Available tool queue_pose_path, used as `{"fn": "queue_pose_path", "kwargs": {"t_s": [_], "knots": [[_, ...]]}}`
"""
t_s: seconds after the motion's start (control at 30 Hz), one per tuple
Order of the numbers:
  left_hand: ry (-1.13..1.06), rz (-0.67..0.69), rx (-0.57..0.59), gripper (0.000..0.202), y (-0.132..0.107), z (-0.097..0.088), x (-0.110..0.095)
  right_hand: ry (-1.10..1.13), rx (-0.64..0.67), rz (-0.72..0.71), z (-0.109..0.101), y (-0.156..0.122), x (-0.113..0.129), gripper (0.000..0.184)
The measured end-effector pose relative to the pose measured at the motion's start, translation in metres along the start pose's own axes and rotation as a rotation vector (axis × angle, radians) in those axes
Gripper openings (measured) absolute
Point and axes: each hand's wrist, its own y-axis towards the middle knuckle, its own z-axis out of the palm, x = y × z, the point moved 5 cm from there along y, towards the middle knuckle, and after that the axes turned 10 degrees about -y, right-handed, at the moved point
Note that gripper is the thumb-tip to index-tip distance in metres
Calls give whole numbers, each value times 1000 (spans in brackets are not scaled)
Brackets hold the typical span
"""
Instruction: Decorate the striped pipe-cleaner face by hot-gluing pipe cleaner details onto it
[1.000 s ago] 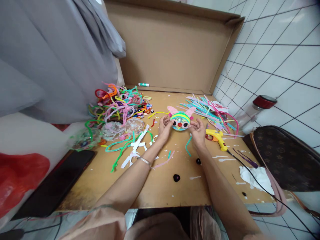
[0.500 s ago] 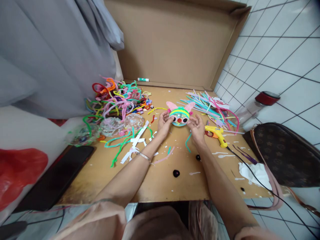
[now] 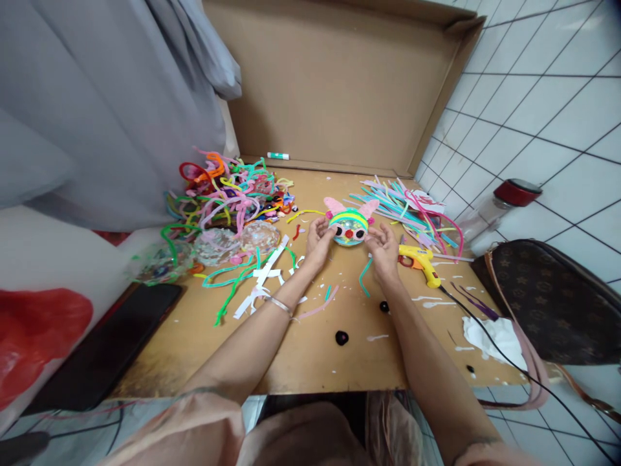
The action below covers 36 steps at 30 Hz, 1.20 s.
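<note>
A small round craft figure [image 3: 349, 224] with pink ears, green and yellow bands, black eyes and a red nose sits at the middle of the brown board [image 3: 301, 349]. My left hand [image 3: 317, 241] grips its left side with curled fingers. My right hand [image 3: 383, 246] pinches its right side. A silver bangle circles my left wrist.
A tangle of coloured pipe cleaners [image 3: 223, 191] lies at the left, straight ones [image 3: 407, 207] at the right. A yellow glue gun [image 3: 421, 262] with a black cord lies by my right hand. Black pompoms [image 3: 342, 337], white paper strips, a brown bag [image 3: 548, 304] and a red-capped jar [image 3: 499, 204] surround the board.
The view shifted slightly upward a second ago. Both hands have stayed on the craft figure, which has turned only a little.
</note>
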Motion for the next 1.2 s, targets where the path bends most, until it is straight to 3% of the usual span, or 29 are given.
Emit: {"fn": "queue_pose_path", "kwargs": {"t_s": [1.2], "knots": [[12, 23, -28, 46, 3, -1, 5, -5, 0, -47, -3, 1, 0, 68]]}}
